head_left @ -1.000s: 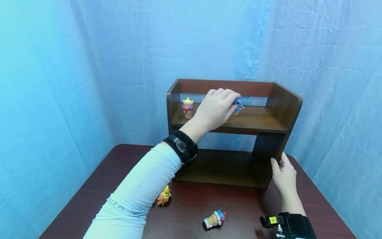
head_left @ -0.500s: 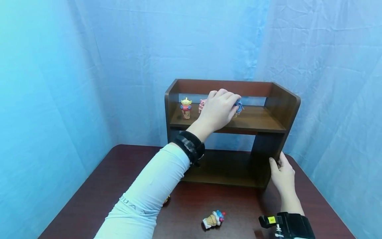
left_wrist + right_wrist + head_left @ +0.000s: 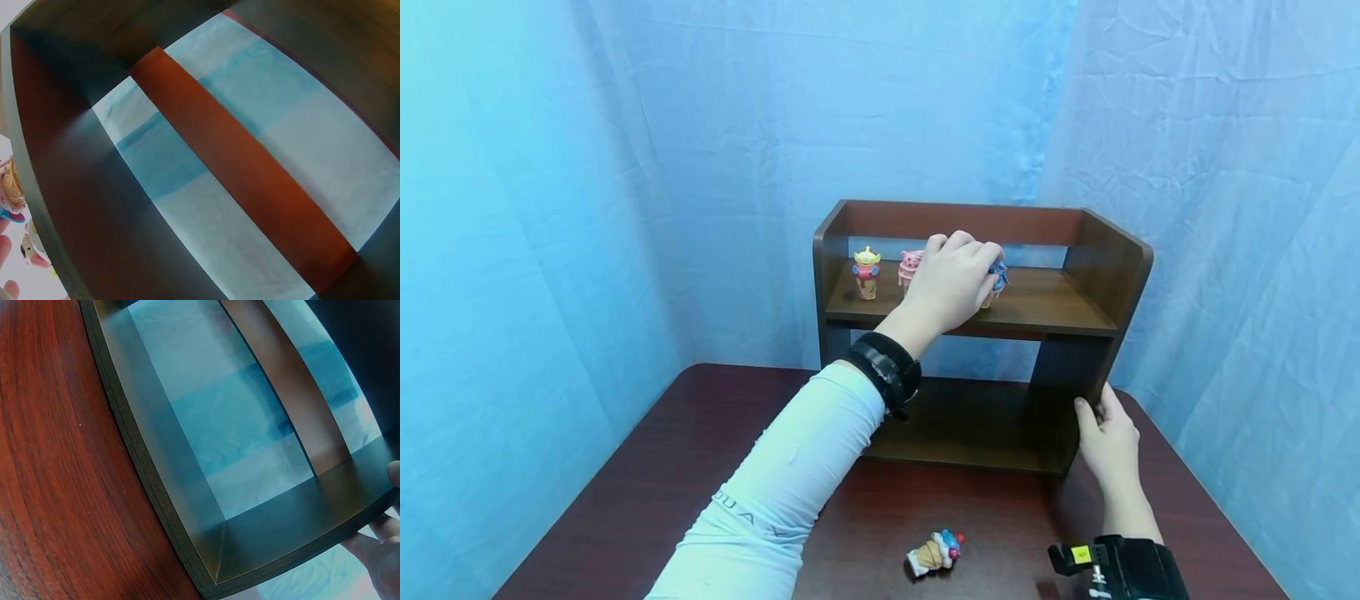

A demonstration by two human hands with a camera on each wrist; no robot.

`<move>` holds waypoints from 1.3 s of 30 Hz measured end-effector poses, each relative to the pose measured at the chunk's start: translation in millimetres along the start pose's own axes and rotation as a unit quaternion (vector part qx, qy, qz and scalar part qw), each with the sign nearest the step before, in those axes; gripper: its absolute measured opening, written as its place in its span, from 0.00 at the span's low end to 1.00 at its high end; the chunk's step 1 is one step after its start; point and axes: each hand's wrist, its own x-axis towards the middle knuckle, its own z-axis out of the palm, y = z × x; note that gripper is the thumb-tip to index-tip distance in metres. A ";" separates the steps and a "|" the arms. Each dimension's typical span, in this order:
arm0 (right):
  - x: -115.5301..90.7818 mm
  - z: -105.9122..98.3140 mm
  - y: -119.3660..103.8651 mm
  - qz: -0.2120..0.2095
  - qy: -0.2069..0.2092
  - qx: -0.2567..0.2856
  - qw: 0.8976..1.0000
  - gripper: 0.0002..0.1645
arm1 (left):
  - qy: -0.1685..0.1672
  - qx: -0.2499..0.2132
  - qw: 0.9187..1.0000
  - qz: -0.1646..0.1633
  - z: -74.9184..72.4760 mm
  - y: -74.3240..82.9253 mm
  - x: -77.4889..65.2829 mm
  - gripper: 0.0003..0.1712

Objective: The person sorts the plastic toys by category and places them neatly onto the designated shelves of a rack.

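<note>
In the head view, my left hand (image 3: 951,279) pinches a small blue figurine (image 3: 998,273) low over the upper shelf; its cone-like base is close to the board. A figurine with a yellow top and pink body (image 3: 867,273) stands at that shelf's left end. Beside it, a pink figurine (image 3: 909,267) is partly hidden by my left hand. My right hand (image 3: 1108,442) grips the right side panel of the dark brown two-tier shelf (image 3: 977,222), thumb in front. In the right wrist view, the thumb (image 3: 394,472) lies on the panel's inner side.
An ice-cream-cone figurine (image 3: 935,552) lies on its side on the dark red-brown table (image 3: 1000,517) in front of the shelf. My left sleeve covers part of the table. Blue curtains (image 3: 760,167) hang behind and at both sides.
My left hand shifted slightly right, then came down a little with the blue figurine. The pink figurine came into view, and a yellow-orange one on the table went behind my sleeve.
</note>
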 end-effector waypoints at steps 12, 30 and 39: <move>2.9 -0.8 -0.4 0.005 0.004 -0.003 1.000 0.28 | -0.017 0.020 1.000 -0.011 0.4 -5.8 3.0 0.24; 2.7 -2.5 -2.6 0.005 0.008 -0.002 1.000 0.27 | -0.009 0.056 0.998 0.000 3.9 -5.6 1.8 0.28; 2.4 -0.8 -3.0 0.004 0.006 -0.003 1.000 0.26 | -0.005 0.057 0.998 -0.012 8.4 -3.6 1.2 0.29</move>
